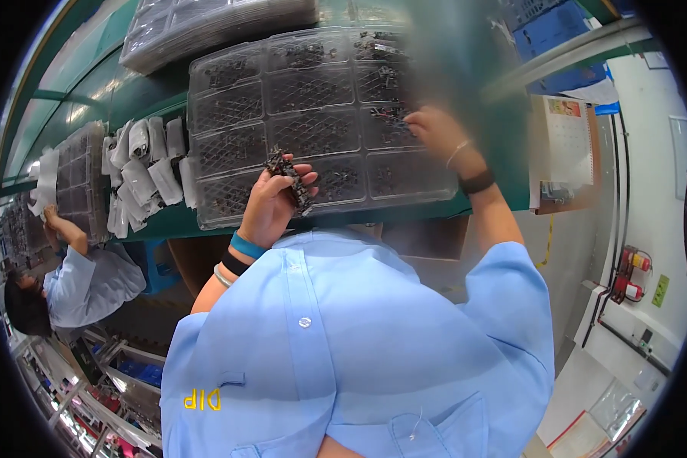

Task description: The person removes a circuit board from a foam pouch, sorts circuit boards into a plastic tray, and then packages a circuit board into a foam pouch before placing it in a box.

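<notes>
My left hand point(261, 210) is closed around a bundle of small dark electronic-looking parts point(291, 183), held above the near side of a clear plastic tray point(424, 169). The exact kind of these parts is too fine to make out. Over the tray's right column, my right hand point(439, 131) has its fingertips drawn together beside a loose heap of small parts point(389, 116). Whatever sits between those fingertips is too small to tell. Most other compartments hold scattered dark parts, and the near right one holds only a few.
Stacked clear trays point(214, 34) stand behind. Wrapped whitish packets point(141, 164) lie to the left on the green table point(160, 224). Farther left, a co-worker point(91, 282) reaches toward another tray point(84, 175). A board with papers point(561, 153) stands at the right. A blurred translucent shape point(454, 53) blocks the far right.
</notes>
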Action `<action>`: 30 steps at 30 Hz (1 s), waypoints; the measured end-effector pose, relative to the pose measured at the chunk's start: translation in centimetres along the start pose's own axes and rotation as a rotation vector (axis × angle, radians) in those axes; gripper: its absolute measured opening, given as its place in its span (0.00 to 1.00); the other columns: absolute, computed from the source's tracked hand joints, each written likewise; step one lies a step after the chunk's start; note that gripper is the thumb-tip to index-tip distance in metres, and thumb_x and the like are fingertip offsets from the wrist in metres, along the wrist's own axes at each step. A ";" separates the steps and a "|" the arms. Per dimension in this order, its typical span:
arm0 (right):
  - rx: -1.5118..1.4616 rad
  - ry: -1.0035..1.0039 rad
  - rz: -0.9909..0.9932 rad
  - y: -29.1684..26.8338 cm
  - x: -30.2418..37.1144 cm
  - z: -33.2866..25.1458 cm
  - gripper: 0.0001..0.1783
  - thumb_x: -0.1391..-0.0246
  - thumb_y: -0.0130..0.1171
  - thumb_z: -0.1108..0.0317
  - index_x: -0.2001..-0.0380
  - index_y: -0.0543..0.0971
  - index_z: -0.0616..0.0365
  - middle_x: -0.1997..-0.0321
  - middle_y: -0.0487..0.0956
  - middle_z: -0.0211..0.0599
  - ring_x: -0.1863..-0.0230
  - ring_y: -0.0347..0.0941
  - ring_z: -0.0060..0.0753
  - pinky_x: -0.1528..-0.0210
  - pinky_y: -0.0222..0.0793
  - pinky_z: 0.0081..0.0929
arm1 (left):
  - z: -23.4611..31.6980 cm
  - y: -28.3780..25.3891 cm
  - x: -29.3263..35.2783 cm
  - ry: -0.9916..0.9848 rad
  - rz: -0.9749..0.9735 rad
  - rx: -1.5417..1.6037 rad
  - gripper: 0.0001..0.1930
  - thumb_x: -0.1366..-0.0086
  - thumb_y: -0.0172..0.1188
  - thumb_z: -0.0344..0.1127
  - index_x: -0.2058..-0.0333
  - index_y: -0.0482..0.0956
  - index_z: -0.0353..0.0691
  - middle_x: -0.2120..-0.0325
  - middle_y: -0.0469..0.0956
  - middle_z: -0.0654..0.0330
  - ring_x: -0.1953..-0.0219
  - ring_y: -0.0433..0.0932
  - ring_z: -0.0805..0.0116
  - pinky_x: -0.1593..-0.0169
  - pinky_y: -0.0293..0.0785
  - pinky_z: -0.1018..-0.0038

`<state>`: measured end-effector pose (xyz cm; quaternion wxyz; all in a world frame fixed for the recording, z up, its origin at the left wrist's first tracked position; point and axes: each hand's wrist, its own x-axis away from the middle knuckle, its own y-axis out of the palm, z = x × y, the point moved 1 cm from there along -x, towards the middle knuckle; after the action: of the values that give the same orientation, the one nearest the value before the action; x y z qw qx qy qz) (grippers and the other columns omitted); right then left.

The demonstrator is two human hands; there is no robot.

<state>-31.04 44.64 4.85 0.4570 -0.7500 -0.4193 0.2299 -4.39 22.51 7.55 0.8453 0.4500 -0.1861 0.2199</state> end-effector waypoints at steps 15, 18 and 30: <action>-1.121 0.359 -0.025 7.6 2.9 -14.6 0.13 0.44 0.59 0.64 0.58 0.77 0.60 0.65 0.78 0.34 0.64 0.74 0.25 0.60 0.71 0.23 | -0.9 1.4 -0.5 0.051 0.010 -0.058 0.14 0.36 0.52 0.24 0.51 0.69 0.39 0.51 0.73 0.53 0.48 0.73 0.59 0.47 0.74 0.62; -1.205 0.408 0.072 6.1 4.0 -12.9 0.12 0.44 0.60 0.67 0.58 0.77 0.60 0.65 0.76 0.32 0.65 0.73 0.22 0.61 0.70 0.20 | -0.6 1.6 -0.4 0.047 0.001 -0.065 0.15 0.36 0.52 0.24 0.51 0.69 0.40 0.53 0.74 0.53 0.49 0.73 0.59 0.48 0.75 0.63; -0.041 0.226 -0.073 0.3 7.5 -0.8 0.11 0.48 0.56 0.65 0.61 0.79 0.51 0.63 0.74 0.39 0.60 0.74 0.44 0.58 0.70 0.34 | -0.6 0.4 -0.8 0.001 0.051 -0.130 0.16 0.36 0.52 0.29 0.49 0.67 0.36 0.51 0.71 0.46 0.47 0.72 0.55 0.45 0.72 0.59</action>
<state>-26.27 50.45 5.21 0.4943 -0.7644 -0.3968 0.1185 -5.17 23.06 7.11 0.8670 0.3892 -0.2110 0.2288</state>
